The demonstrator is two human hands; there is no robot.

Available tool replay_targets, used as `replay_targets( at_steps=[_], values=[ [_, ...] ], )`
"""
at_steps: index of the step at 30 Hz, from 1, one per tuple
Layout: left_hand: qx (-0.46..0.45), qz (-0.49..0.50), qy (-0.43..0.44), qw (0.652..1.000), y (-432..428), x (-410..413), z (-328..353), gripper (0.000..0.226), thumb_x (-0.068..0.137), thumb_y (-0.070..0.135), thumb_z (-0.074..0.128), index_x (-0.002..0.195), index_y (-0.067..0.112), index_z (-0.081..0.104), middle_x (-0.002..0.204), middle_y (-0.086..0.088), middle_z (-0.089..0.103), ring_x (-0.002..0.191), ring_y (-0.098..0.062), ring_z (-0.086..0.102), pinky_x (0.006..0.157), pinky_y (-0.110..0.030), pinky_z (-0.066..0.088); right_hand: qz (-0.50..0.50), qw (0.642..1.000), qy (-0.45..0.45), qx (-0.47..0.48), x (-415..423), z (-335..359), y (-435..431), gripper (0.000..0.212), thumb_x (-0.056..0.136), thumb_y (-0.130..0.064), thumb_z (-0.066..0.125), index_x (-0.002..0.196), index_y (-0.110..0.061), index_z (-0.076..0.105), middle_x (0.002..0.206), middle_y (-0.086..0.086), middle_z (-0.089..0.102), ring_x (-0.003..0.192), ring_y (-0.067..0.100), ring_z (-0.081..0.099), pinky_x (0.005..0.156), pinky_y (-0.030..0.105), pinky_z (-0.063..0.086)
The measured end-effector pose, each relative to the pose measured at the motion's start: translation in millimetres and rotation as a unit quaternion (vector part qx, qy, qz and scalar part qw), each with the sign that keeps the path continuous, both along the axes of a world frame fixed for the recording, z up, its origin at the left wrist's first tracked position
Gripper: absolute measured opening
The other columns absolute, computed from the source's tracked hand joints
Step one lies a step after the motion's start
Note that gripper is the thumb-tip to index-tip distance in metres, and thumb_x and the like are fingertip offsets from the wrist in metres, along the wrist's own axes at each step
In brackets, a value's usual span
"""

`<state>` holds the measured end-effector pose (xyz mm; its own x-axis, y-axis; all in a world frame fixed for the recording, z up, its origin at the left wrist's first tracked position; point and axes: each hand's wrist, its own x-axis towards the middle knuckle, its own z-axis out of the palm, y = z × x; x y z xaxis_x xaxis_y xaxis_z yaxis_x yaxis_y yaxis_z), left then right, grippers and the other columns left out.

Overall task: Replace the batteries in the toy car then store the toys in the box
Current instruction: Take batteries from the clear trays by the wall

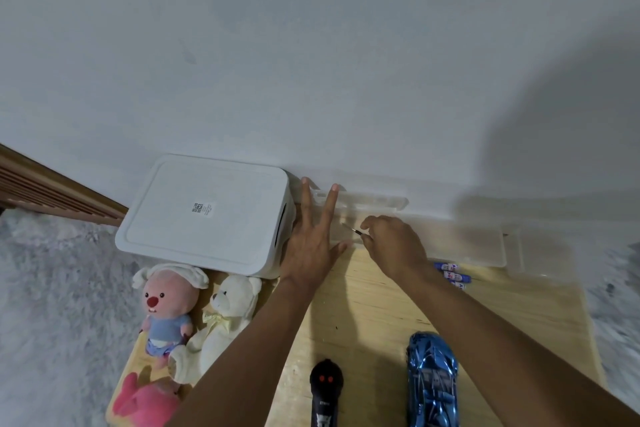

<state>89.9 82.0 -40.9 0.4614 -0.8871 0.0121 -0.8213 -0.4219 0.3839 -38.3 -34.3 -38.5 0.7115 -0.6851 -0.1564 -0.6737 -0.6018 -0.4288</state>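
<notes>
A blue toy car (432, 381) lies on the wooden board (374, 308) near its front right. A black remote control (325, 392) lies to its left. Blue-labelled batteries (452, 274) lie at the board's far right. A white storage box (207, 215) stands upside down at the back left by the wall. My left hand (313, 243) rests flat with fingers spread on a clear plastic case (415, 236). My right hand (391, 243) pinches a thin small screwdriver (350, 228) over that case.
A pink beaver plush (169, 308), a cream teddy bear (225, 319) and a pink plush (145, 402) lie at the board's left. Grey fluffy carpet (52, 305) surrounds the board. A white wall rises behind. A wooden slatted frame (45, 191) sits at far left.
</notes>
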Motion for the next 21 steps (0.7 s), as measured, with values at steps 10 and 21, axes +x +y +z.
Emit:
replay_targets(
  at_steps=[10,21],
  values=[
    [-0.019,0.006,0.000,1.000,0.1,-1.7,-7.9,0.120,0.090,0.052,0.073,0.154,0.047,-0.029,0.164,-0.011,-0.039,0.114,-0.031,0.070,0.062,-0.029,0.061,0.033,0.989,0.146,0.000,34.0,0.7,-18.2,0.015,0.088,-0.001,0.057,0.093,-0.012,0.067,0.091,0.011,0.073,0.092,0.033,0.070,0.067,0.030,0.045],
    [-0.038,-0.009,0.026,0.999,-3.1,7.0,-10.5,0.109,0.088,0.061,0.063,0.155,0.051,-0.022,0.167,-0.008,-0.034,0.104,-0.031,0.071,0.057,-0.032,0.059,-0.141,0.952,-0.229,0.145,-32.6,27.4,10.2,0.010,0.083,-0.020,0.081,0.090,-0.027,0.079,0.082,-0.016,0.074,0.071,0.002,0.064,0.068,0.012,0.049]
  ],
)
